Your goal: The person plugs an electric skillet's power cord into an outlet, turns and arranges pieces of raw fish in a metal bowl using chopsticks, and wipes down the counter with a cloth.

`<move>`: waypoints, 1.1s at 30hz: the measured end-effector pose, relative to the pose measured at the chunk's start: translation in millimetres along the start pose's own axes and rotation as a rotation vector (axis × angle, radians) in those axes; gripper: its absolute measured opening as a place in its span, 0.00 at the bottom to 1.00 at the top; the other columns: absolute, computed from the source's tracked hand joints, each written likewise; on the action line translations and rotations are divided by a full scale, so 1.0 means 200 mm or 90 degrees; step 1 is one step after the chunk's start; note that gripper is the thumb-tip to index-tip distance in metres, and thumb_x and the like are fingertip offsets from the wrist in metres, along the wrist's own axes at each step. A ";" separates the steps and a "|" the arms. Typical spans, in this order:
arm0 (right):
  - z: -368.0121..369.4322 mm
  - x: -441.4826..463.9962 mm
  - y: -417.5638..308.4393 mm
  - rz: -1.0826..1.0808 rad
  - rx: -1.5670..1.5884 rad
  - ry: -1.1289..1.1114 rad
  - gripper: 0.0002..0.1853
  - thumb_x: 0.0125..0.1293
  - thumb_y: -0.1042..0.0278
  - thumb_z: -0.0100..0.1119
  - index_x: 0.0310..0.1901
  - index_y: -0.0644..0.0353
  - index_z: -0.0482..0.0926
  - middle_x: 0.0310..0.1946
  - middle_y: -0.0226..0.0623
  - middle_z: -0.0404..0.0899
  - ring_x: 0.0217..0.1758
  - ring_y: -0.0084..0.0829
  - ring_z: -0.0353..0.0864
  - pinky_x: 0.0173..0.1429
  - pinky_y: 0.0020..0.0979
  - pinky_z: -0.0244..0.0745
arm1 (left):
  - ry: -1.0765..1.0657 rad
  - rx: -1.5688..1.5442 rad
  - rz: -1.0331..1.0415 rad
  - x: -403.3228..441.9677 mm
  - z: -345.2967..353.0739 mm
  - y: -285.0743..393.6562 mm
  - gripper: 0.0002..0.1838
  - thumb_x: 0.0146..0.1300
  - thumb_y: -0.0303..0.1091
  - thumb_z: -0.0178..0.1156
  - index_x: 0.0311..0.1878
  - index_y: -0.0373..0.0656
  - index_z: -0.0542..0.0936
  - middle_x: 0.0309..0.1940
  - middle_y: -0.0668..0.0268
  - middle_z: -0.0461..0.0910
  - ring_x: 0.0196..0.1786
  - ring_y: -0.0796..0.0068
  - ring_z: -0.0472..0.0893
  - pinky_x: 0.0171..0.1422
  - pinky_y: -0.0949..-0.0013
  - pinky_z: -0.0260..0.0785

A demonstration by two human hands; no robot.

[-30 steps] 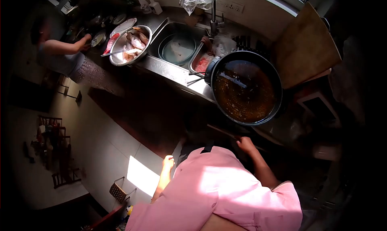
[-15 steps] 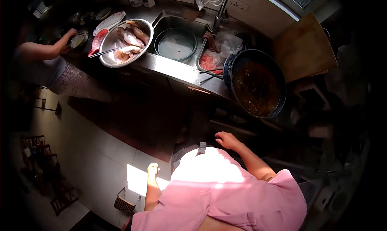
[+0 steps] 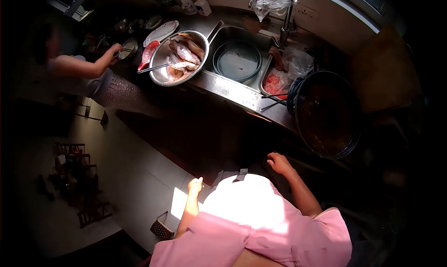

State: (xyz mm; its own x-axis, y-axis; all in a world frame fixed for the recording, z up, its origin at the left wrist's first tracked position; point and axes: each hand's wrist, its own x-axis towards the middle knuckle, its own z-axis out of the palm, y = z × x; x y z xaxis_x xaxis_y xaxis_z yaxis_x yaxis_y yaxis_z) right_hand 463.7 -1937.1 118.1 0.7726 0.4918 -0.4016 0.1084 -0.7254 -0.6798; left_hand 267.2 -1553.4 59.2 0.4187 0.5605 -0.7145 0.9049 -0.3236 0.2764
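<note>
Near my waist, on the side of the sunlit floor, my left hand (image 3: 195, 185) hangs in a loose fist with no object showing in it. My right hand (image 3: 279, 163) is held low in front of the counter, fingers loosely bent and a little apart, holding nothing. Nearest to it is a large dark pan (image 3: 326, 120) with brown liquid, at the counter's right. Farther left, a metal colander-like bowl (image 3: 157, 62) with a handle holds several pieces of fish (image 3: 186, 54). Chopsticks (image 3: 156, 67) lie across its rim. Neither hand touches these things.
A round basin (image 3: 215, 64) sits in the sink, beside a small compartment with red scraps (image 3: 274, 84) and a plastic bag (image 3: 298, 62). A wooden board (image 3: 384, 74) leans at right. Another person (image 3: 86, 67) works at the far left. A woven basket-like seat (image 3: 161, 229) stands on the floor.
My view has shifted left, so the counter and floor things appear farther right. Both hands stay low and empty-looking. The pan and wooden board now look darker.
</note>
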 end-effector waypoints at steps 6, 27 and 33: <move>-0.12 0.13 -0.13 -0.017 0.069 0.092 0.14 0.56 0.67 0.55 0.43 0.62 0.75 0.42 0.46 0.75 0.46 0.44 0.75 0.50 0.36 0.70 | -0.029 -0.212 -0.110 0.06 -0.01 -0.11 0.07 0.59 0.34 0.56 0.39 0.44 0.76 0.26 0.67 0.78 0.22 0.81 0.74 0.20 0.75 0.61; -0.35 0.97 -0.32 0.388 -0.188 0.488 0.25 0.51 0.78 0.51 0.54 0.54 0.67 0.57 0.43 0.60 0.55 0.51 0.65 0.54 0.43 0.67 | -0.198 -0.167 -0.010 1.28 -0.94 0.41 0.10 0.62 0.37 0.52 0.43 0.44 0.73 0.29 0.69 0.76 0.26 0.77 0.77 0.24 0.75 0.66; -0.38 1.12 -0.34 0.402 -0.349 0.326 0.14 0.54 0.75 0.48 0.44 0.58 0.71 0.50 0.43 0.66 0.50 0.48 0.69 0.50 0.42 0.71 | -0.167 -0.154 0.015 1.49 -1.23 0.48 0.10 0.62 0.35 0.51 0.44 0.43 0.72 0.27 0.68 0.76 0.27 0.77 0.77 0.25 0.75 0.66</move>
State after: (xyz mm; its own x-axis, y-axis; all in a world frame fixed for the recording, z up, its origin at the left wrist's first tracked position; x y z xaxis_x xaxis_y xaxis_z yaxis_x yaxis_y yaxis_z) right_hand 677.8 -1814.8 120.7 0.9522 -0.2387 -0.1909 -0.2431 -0.9700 0.0005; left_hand 497.3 -1230.0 31.9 0.4348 0.3301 -0.8378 0.9000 -0.1275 0.4168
